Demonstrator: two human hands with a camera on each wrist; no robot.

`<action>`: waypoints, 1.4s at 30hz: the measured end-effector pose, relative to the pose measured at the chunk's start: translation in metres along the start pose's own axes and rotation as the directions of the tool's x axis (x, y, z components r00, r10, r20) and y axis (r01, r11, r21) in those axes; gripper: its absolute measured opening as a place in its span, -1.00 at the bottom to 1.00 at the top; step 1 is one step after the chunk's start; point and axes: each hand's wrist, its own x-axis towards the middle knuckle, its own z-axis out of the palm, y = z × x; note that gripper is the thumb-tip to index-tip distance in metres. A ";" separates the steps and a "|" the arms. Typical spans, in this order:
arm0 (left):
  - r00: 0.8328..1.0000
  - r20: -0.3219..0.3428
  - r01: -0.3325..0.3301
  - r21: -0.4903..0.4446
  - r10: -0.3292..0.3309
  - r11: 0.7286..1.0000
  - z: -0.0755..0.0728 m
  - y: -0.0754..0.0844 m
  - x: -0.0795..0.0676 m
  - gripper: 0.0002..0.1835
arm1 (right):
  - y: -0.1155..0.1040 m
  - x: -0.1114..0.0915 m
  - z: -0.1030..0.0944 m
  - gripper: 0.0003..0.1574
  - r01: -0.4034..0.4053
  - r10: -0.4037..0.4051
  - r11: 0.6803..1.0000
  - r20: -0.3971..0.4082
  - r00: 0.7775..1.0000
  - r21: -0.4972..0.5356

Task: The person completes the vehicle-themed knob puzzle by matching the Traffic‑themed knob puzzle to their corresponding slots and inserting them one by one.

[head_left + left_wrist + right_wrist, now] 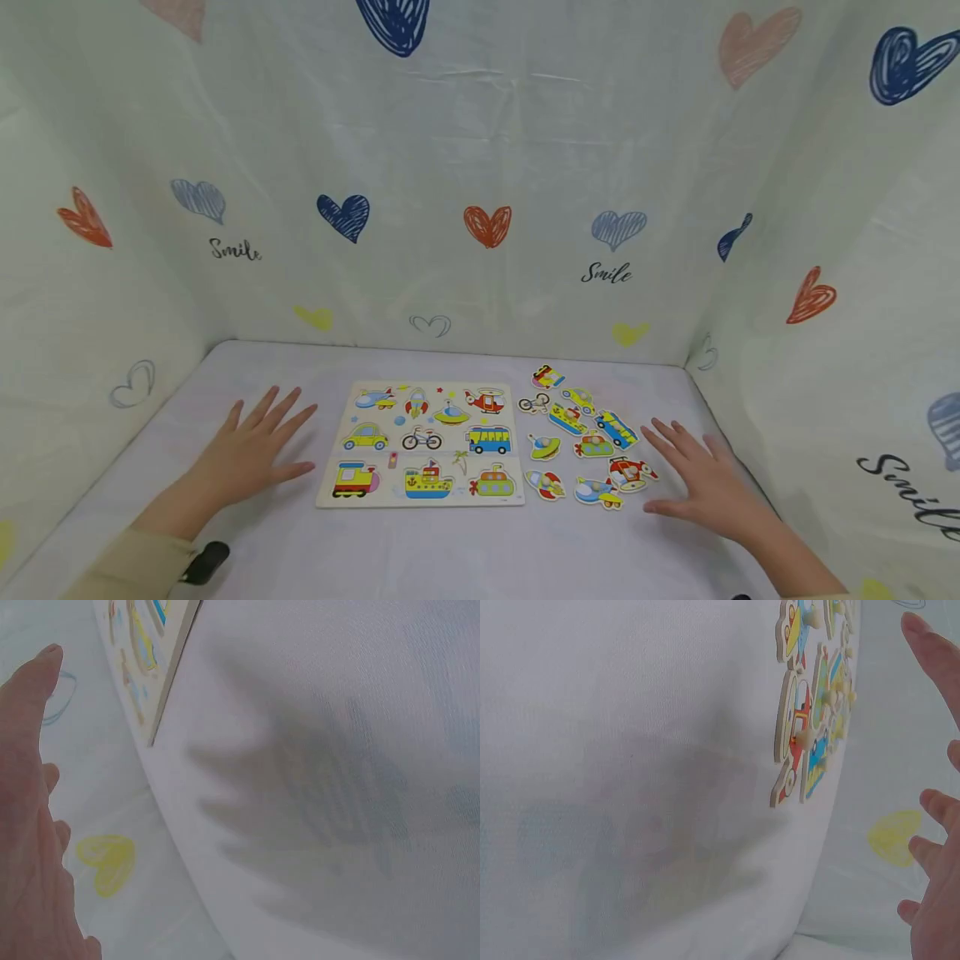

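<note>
In the head view a flat puzzle board [457, 503] with printed vehicle pictures lies on the table. My left hand [255, 454] hovers to its left, fingers spread and straight, holding nothing. Loose wooden puzzle pieces lie right of the board, among them a helicopter piece [632, 475], an airplane piece [597, 492], a bus piece [616, 431] and a rocket piece [545, 485]. My right hand [708, 492] is spread over the table just right of these pieces, with nothing in it. The right wrist view shows small round knobs standing on the pieces, the helicopter piece [789, 720] nearest.
A white cloth covers the table [420, 554]. Behind and at both sides hangs a pale curtain [420, 142] printed with hearts and "Smile". Further pieces include a bicycle piece [534, 403], a car piece [578, 400], a ship piece [567, 418] and a submarine piece [594, 446].
</note>
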 end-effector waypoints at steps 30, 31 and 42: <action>0.982 0.178 0.096 -0.210 -0.059 0.973 0.041 0.001 0.063 -0.07 | -0.033 0.029 0.021 -0.17 -0.109 0.052 0.953 0.200 0.978 0.283; 0.980 0.190 0.109 -0.222 -0.066 0.969 0.042 0.001 0.064 -0.08 | -0.033 0.030 0.023 -0.19 -0.100 0.043 0.952 0.198 0.979 0.288; 0.964 0.250 0.153 -0.244 -0.090 0.958 0.056 -0.010 0.072 -0.09 | -0.029 0.042 0.037 -0.59 -0.098 0.031 0.948 0.219 0.975 0.304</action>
